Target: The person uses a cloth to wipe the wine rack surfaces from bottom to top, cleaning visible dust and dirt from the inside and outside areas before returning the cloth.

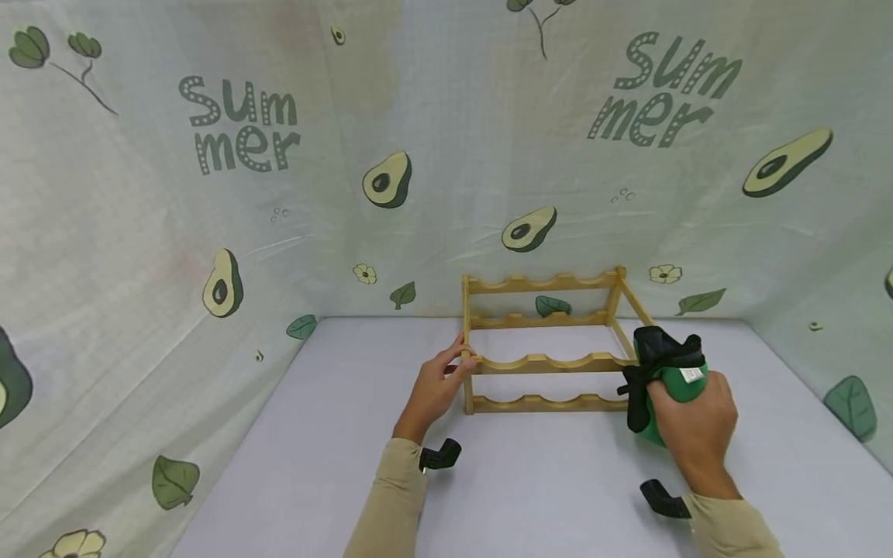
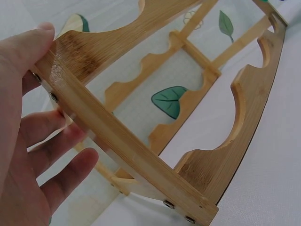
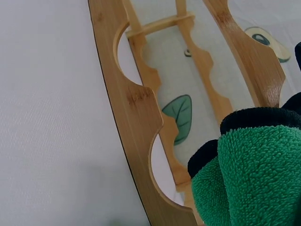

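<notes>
A light wooden bottle rack (image 1: 540,363) with scalloped rails stands toward the back of the white table. My left hand (image 1: 434,387) holds its front left post, thumb on the near side and fingers behind. In the left wrist view, the thumb (image 2: 35,47) lies at the post's end, beside the upper scalloped rail. My right hand (image 1: 696,422) grips a bunched green terry cloth (image 1: 680,385) with black edging and a white label. That cloth covers the rack's front right post. Its thick green folds (image 3: 263,169) overlap the rail ends in the right wrist view, where the right fingers are hidden.
Behind the table (image 1: 551,480) hangs a pale sheet (image 1: 446,155) printed with avocados, leaves and lettering, which also runs along both sides. A black wrist mount (image 1: 441,455) juts from the left sleeve, and another black mount (image 1: 663,498) from the right.
</notes>
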Motion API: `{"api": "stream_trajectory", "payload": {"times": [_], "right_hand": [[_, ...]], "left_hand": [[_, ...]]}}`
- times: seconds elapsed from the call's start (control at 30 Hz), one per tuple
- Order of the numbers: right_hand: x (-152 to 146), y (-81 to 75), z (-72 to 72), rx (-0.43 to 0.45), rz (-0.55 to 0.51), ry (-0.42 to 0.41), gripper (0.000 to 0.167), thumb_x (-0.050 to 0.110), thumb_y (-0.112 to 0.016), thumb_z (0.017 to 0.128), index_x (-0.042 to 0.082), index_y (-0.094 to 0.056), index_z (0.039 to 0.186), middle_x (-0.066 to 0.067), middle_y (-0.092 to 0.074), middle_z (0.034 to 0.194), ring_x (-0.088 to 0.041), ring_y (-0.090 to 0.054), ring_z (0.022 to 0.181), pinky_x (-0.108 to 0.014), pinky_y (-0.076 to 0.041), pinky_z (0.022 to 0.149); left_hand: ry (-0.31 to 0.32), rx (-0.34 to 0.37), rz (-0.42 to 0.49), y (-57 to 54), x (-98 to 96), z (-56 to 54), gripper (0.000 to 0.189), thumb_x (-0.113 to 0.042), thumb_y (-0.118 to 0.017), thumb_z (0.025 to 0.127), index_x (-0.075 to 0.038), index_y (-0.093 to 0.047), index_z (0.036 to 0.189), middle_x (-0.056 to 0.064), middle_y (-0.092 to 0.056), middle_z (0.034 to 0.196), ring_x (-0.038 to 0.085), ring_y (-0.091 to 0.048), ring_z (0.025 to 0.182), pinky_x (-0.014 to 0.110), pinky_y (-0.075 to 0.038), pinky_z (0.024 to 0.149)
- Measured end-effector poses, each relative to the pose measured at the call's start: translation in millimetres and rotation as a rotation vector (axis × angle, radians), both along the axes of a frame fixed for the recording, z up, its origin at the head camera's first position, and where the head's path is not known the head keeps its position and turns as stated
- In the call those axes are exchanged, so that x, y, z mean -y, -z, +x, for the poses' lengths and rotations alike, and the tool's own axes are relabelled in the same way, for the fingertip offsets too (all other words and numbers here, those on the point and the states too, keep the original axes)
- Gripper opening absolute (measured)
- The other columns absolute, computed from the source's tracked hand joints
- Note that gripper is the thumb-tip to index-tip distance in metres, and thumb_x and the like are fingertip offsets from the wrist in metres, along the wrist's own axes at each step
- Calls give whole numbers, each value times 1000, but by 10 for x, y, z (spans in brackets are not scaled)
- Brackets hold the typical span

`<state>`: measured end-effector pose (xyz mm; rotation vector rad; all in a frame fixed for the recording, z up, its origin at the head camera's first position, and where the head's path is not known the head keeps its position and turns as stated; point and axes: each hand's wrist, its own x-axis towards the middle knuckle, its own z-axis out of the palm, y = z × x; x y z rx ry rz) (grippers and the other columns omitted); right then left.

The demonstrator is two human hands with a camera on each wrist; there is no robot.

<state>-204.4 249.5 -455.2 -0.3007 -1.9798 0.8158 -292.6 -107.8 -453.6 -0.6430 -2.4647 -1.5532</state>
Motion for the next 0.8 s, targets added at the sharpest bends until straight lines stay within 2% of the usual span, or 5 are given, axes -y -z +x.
{"api": "stream_trajectory", "payload": {"times": [0.2, 0.3, 0.6, 0.8], "right_hand": [[59, 4, -7, -9, -72, -24, 32, 4, -71, 77, -15, -58, 99, -26, -58, 88, -28, -52, 78, -22, -33, 62], [119, 22, -22, 22, -127, -32, 32, 6, -73, 77, -12, -60, 99, -24, -62, 88, -23, -52, 76, -19, -34, 61], [313, 68, -37, 83, -214, -121, 33, 8, -76, 79, -6, -65, 107, -22, -69, 94, 3, -49, 76, -11, -38, 63], [389, 50, -24, 130, -302, -160, 36, 12, -75, 83, -6, -63, 112, -20, -68, 102, 3, -51, 79, -8, -40, 66]], "left_hand": [[13, 8, 15, -5, -4, -1, 30, -48, -56, 101, -24, -67, 114, -11, -35, 156, 11, -37, 142, 42, -47, 102], [14, 17, 25, -2, -1, 4, 30, -47, -57, 101, -24, -68, 115, -13, -35, 156, 10, -37, 142, 42, -47, 101], [8, 37, 40, -32, -14, 30, 27, -47, -57, 101, -25, -67, 113, -11, -35, 156, 14, -41, 140, 43, -46, 103], [1, 46, 48, -36, -23, 34, 27, -48, -57, 100, -26, -67, 111, -12, -35, 156, 15, -43, 139, 43, -46, 102]]}}
